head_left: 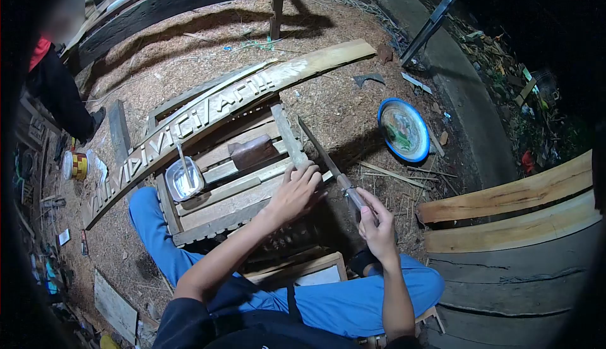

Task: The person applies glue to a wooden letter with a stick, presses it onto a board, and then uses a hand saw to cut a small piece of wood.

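Note:
My right hand (377, 228) is closed round the handle of a long-bladed knife (325, 158), its blade angled up and to the left past the corner of a low slatted wooden stand (230, 218). My left hand (293, 192) is at that corner, left of the blade, its fingers curled; what lies under them is hidden. A dark brown block (252, 152) rests on the slats. Beside it, a clear plastic tub (194, 191) has a brush (184, 161) standing in it. Across the stand's far side lies a long plank (328, 59) with raised letters.
A blue-rimmed basin (404, 130) stands on the shavings-covered ground to the right. Planks (505, 223) lie at lower right. A yellow-and-red bucket (75, 165) and a person (60, 90) in dark trousers are at left. A long dark beam (183, 11) spans the back.

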The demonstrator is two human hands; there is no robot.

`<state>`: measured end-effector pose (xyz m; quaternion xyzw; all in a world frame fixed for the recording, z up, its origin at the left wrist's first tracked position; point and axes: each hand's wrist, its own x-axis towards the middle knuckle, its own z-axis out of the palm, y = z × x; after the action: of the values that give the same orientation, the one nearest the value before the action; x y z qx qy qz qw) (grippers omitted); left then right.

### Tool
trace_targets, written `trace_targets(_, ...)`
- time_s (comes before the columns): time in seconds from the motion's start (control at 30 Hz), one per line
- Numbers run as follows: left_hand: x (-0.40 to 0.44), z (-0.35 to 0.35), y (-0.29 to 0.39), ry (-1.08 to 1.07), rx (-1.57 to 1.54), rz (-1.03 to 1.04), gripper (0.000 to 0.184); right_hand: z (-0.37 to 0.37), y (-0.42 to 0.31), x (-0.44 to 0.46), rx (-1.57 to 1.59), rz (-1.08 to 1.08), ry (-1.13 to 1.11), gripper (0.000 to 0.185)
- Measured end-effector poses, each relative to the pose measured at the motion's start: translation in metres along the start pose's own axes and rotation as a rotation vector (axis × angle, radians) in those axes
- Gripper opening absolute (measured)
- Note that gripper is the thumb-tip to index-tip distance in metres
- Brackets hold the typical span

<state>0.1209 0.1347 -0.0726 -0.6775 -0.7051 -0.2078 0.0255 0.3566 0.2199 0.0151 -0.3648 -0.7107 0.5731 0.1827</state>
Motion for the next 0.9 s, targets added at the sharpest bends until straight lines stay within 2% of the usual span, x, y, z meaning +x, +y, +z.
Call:
trace_targets(0.07, -0.001, -0.005, 0.006, -0.041, -0.072, -0.018, 0.041, 0.004, 0.007, 0.001, -0.144, -0.164, 0.086, 0.042)
trace_targets(0.2, -0.006, -0.001, 0.005, -0.073, -0.025, 0.019, 0.045, 0.027, -0.009, -0.003, -0.217, -0.305, 0.146, 0.041)
trace_targets(0.3, -0.003, -0.003, 0.006, -0.107, -0.046, 0.003, 0.051, 0.032, -0.018, -0.008, -0.192, -0.182, 0.114, 0.042)
trace_targets(0.37, -0.005, -0.003, 0.007, -0.085, -0.098, 0.016, 0.053, 0.027, -0.021, -0.005, -0.218, -0.227, 0.195, 0.040)
trace_targets(0.43, -0.004, -0.004, 0.008, -0.123, -0.084, 0.001, 0.049, 0.023, -0.020, -0.004, -0.184, -0.169, 0.166, 0.041)
trace_targets(0.57, -0.005, 0.000, 0.012, -0.055, 0.011, -0.018, 0.043, 0.025, -0.007, 0.002, -0.265, -0.287, 0.136, 0.043)
trace_targets(0.67, -0.006, 0.001, 0.013, -0.010, 0.101, -0.023, 0.046, 0.002, -0.020, 0.008, -0.090, 0.011, -0.032, 0.047)
trace_targets(0.7, -0.006, 0.002, 0.014, -0.006, 0.101, -0.025, 0.046, 0.001, -0.023, 0.008, -0.093, 0.009, -0.034, 0.047)
trace_targets(0.77, -0.008, 0.003, 0.018, -0.027, 0.038, -0.156, 0.048, 0.002, -0.026, 0.012, -0.127, -0.064, -0.021, 0.045)
trace_targets(0.9, -0.010, 0.012, 0.013, -0.006, 0.116, -0.124, 0.049, 0.025, -0.007, 0.006, -0.164, -0.134, 0.055, 0.047)
